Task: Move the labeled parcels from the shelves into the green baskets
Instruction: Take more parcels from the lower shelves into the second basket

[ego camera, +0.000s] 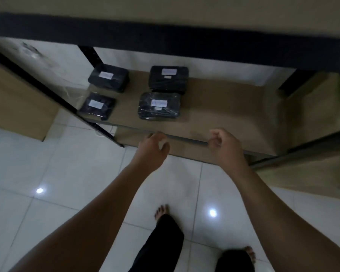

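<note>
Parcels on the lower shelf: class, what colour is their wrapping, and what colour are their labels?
Black wrapping on the parcels, each with a white label, seen in the head view.

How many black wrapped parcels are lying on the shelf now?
4 black plastic-wrapped parcels with white labels: back left, back right, front left, front right. Others may be hidden under the upper shelf.

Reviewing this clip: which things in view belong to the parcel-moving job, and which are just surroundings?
Belongs to the job:
- four black labeled parcels: back left, back right, front left, front right
- lower shelf holding them
- left hand, right hand, both empty

Just surroundings:
- white tiled floor
- upper shelf

No green basket is clearly visible.
</note>
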